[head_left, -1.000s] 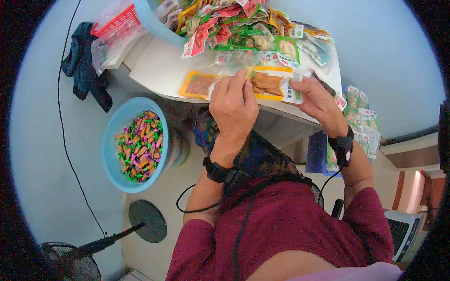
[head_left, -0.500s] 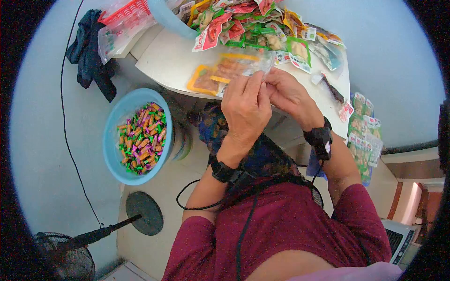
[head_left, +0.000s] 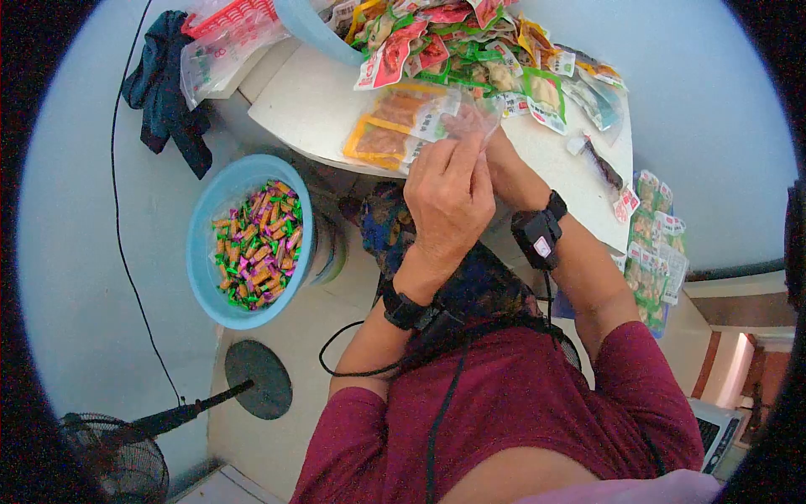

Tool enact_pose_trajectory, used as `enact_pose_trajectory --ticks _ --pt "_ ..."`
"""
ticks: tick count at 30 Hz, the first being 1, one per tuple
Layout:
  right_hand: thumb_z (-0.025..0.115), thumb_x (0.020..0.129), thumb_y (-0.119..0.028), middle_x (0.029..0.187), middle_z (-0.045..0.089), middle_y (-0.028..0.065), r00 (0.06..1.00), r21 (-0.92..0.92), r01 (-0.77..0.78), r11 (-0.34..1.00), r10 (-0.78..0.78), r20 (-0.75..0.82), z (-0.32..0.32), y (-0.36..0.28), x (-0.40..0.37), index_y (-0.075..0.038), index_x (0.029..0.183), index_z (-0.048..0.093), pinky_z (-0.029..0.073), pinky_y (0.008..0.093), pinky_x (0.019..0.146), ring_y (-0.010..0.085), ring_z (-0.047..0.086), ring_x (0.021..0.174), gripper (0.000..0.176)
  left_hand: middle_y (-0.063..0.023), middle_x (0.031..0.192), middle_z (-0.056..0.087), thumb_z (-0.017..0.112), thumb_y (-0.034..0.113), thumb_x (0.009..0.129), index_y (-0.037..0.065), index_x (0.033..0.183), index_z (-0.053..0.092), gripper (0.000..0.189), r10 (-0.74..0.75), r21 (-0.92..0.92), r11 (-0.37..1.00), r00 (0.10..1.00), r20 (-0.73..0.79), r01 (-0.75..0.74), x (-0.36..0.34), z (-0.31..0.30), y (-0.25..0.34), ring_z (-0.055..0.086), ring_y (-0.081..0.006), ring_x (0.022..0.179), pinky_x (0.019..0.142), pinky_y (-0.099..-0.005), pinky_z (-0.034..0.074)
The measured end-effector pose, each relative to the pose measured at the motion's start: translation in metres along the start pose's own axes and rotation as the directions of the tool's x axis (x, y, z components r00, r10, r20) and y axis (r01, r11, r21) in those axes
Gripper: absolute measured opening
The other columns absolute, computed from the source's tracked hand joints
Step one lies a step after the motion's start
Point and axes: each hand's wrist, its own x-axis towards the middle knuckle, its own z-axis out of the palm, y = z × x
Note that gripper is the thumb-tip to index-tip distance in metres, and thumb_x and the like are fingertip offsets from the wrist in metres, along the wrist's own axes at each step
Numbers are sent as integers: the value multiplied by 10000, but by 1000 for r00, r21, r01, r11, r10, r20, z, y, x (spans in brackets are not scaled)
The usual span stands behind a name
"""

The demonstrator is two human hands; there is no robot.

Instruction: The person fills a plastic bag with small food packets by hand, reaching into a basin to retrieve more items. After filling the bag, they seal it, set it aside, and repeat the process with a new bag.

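Near the front edge of the white table, my left hand [head_left: 449,197] is closed on the rim of a clear plastic bag [head_left: 480,118]. Behind the bag's clear plastic lies my right hand [head_left: 495,151], its fingers partly hidden and blurred at the bag's mouth. Two yellow-edged snack packets [head_left: 382,139] with brown contents lie side by side, at the bag's left part. A heap of red, green and yellow packets [head_left: 470,50] sits just beyond the bag.
The white table [head_left: 294,109] has a dark packet [head_left: 600,164] at its right. A blue tub [head_left: 200,260] of wrapped sweets stands at the left, above a fan [head_left: 117,454]. Green packets [head_left: 651,252] are stacked right of the table. A red basket [head_left: 235,17] is at the upper left.
My right hand has moved from the bag's edge to behind its clear plastic, and the wrist has turned. The packets lie flatter and show more clearly.
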Motion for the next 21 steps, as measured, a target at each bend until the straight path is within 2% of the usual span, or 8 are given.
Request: enact_pose_trajectory --ticks 3,5,8,11,14,17,19,21 --pt "624 899 -189 822 535 -1 981 -358 145 923 -182 -71 -12 20 10 -110 951 558 435 309 577 137 510 712 116 -130 825 618 668 8 765 36 1006 664 243 -9 -23 1000 1000 18 10 1 -2 1 607 -307 750 657 -382 497" --pt "642 884 -210 818 531 7 951 -515 250 820 -307 -27 -22 36 24 -105 925 566 438 327 589 152 507 711 136 -129 823 618 669 9 765 34 1006 663 243 5 -18 1000 1000 1 -5 -1 0 -2 608 -305 747 654 -383 496" --pt "639 872 -218 806 561 34 867 -846 300 440 -497 48 -20 43 28 -83 870 591 441 329 600 168 522 711 143 -131 824 618 668 9 765 34 1005 663 241 -7 -18 1000 1000 -5 7 -2 -2 -2 609 -307 746 654 -383 497" --pt "631 842 -397 760 610 145 931 -821 162 547 -362 -58 -7 26 26 -32 822 598 468 428 651 307 576 716 367 -132 827 619 667 9 763 36 1003 663 241 -9 -20 1000 1000 -7 9 -3 -2 -3 610 -309 749 659 -384 499" --pt "624 838 -386 800 633 166 921 -844 218 491 -389 12 -16 26 32 -19 844 608 476 450 663 342 610 761 367 -131 829 621 669 8 762 37 1004 663 243 -8 2 1000 1000 -2 8 -3 -2 -2 610 -310 751 665 -385 502" --pt "572 859 -214 816 652 155 899 -999 26 -28 -436 36 -6 26 34 -46 804 645 472 446 637 304 610 739 192 -128 841 631 670 6 765 35 997 666 234 -22 57 998 999 42 19 -5 -5 -3 615 -309 757 674 -387 505" --pt "570 855 -216 805 646 179 742 -936 174 -305 -584 328 -31 61 49 -35 802 644 469 473 633 331 616 736 203 -127 851 640 669 4 769 33 988 671 220 -16 65 998 999 52 13 -3 -4 -2 620 -304 761 680 -383 507" --pt "576 852 -221 778 631 185 722 -963 169 -211 -639 266 -28 58 49 -26 782 637 465 472 615 338 611 712 216 -126 858 649 666 -1 774 29 976 675 205 -8 58 998 999 38 6 -2 -5 0 625 -296 761 685 -375 510"
